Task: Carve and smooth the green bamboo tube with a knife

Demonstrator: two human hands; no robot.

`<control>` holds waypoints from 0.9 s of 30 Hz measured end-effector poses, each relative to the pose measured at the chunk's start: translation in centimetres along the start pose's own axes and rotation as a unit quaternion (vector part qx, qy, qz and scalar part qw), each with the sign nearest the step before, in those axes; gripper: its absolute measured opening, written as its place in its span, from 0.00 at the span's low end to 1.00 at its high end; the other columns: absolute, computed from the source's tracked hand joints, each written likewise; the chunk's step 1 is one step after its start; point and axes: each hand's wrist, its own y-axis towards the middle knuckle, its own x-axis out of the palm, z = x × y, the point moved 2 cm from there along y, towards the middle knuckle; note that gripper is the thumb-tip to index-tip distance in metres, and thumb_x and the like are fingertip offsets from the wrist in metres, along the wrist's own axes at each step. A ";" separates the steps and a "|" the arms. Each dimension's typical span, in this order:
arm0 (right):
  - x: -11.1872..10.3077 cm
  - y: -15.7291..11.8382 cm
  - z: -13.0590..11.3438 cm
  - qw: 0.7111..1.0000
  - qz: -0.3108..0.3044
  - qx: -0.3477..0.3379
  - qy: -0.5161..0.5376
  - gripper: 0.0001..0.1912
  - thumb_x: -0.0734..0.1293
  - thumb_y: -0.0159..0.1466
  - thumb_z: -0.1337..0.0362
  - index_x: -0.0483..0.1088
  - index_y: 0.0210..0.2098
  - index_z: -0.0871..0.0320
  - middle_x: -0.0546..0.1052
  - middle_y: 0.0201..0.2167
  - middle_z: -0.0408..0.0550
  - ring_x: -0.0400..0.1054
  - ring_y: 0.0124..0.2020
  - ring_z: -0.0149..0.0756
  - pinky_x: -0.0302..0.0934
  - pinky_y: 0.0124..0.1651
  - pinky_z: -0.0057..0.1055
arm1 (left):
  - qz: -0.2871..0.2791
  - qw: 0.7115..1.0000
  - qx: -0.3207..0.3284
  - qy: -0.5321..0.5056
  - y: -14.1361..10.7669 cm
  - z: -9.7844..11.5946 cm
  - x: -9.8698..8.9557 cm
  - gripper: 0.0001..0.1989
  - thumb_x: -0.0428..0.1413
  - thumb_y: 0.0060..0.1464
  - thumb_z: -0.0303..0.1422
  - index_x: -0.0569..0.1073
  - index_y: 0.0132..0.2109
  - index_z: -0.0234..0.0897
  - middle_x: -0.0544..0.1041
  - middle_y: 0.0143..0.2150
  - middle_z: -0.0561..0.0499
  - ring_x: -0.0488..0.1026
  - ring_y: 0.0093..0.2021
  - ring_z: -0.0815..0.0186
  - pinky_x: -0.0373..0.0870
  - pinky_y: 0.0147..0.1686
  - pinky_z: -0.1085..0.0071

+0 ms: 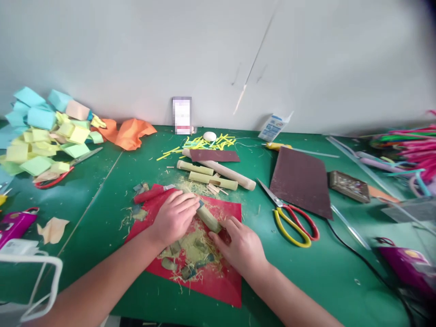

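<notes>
Bamboo tube (210, 220) at ten o'clock of right hand (242, 244), grasped at near end, left hand (177, 215) closed over far end, red paper (228, 289) below, green counter (265, 223) between paper and scissors (280, 205), two o'clock

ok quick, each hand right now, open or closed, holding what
Left hand: fingers over the bamboo piece's far end; grip hidden, cannot tell.
Right hand: closed, holding the bamboo piece's near end.
</notes>
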 end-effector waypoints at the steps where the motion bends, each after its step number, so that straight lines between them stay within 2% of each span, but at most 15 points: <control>1: 0.0 -0.1 0.0 1.000 0.005 0.002 0.002 0.13 0.63 0.62 0.54 0.69 0.31 0.58 0.71 0.26 0.45 0.65 0.26 0.33 0.52 0.28 0.28 | 0.009 1.000 -0.014 0.011 0.1 -0.6 -0.1 0.13 0.49 0.59 0.24 0.74 0.49 0.37 0.76 0.51 0.49 0.70 0.53 0.60 0.61 0.57 0.55; 4: 0.0 -0.2 0.0 1.000 0.012 0.008 0.006 0.13 0.63 0.62 0.54 0.69 0.33 0.58 0.71 0.27 0.45 0.64 0.27 0.33 0.53 0.29 0.28 | 0.023 0.997 -0.062 0.041 0.3 -2.2 -0.4 0.12 0.50 0.59 0.25 0.74 0.47 0.37 0.77 0.49 0.49 0.70 0.52 0.59 0.62 0.55 0.54; 7: 0.1 -0.2 0.0 1.000 0.016 0.006 0.009 0.12 0.63 0.62 0.55 0.69 0.32 0.58 0.71 0.27 0.45 0.64 0.26 0.32 0.52 0.29 0.27 | 0.026 0.994 -0.093 0.059 0.4 -2.1 -0.6 0.12 0.50 0.59 0.25 0.75 0.46 0.37 0.78 0.48 0.49 0.70 0.52 0.58 0.63 0.53 0.53; 9: 0.1 -0.2 0.0 1.000 0.020 0.003 0.012 0.12 0.64 0.61 0.55 0.69 0.32 0.58 0.70 0.27 0.44 0.63 0.26 0.31 0.52 0.28 0.27 | 0.019 0.996 -0.073 0.053 0.5 -1.0 -0.6 0.12 0.48 0.60 0.25 0.75 0.45 0.37 0.78 0.48 0.48 0.70 0.52 0.58 0.61 0.55 0.53; 11: 0.1 -0.2 0.0 1.000 0.027 0.000 0.014 0.12 0.64 0.61 0.55 0.69 0.32 0.58 0.70 0.26 0.44 0.63 0.25 0.31 0.51 0.28 0.27 | -0.008 0.999 -0.020 0.029 0.4 0.3 -0.4 0.14 0.47 0.61 0.25 0.74 0.47 0.36 0.77 0.49 0.47 0.70 0.53 0.60 0.60 0.56 0.54; 14: 0.1 -0.1 -0.1 1.000 0.029 0.000 0.009 0.12 0.64 0.61 0.55 0.69 0.31 0.58 0.70 0.26 0.44 0.63 0.26 0.31 0.51 0.27 0.27 | -0.038 0.999 0.028 0.015 0.3 0.8 -0.4 0.15 0.46 0.61 0.25 0.73 0.50 0.36 0.76 0.50 0.46 0.69 0.55 0.61 0.59 0.58 0.54; 19: 0.1 -0.2 -0.2 1.000 0.029 0.010 0.001 0.12 0.63 0.61 0.54 0.68 0.31 0.58 0.70 0.26 0.45 0.64 0.26 0.32 0.52 0.28 0.27 | 0.015 0.997 -0.051 0.061 0.0 0.1 -0.4 0.15 0.46 0.61 0.25 0.74 0.48 0.36 0.77 0.49 0.46 0.70 0.53 0.58 0.57 0.58 0.49; 24: 0.2 -0.2 -0.2 1.000 0.030 0.001 0.004 0.12 0.64 0.61 0.54 0.68 0.31 0.58 0.71 0.26 0.45 0.64 0.27 0.32 0.52 0.28 0.27 | -0.013 0.999 -0.006 0.039 -0.6 1.1 -0.1 0.15 0.46 0.61 0.25 0.73 0.50 0.37 0.76 0.51 0.47 0.69 0.55 0.60 0.55 0.59 0.51; 27: 0.2 -0.1 -0.2 0.999 0.035 0.003 0.004 0.13 0.63 0.61 0.54 0.68 0.31 0.58 0.71 0.26 0.45 0.64 0.26 0.32 0.52 0.29 0.28 | 0.013 0.996 -0.050 0.069 -0.7 0.5 -0.4 0.14 0.47 0.61 0.25 0.74 0.48 0.37 0.77 0.50 0.48 0.70 0.54 0.58 0.53 0.59 0.48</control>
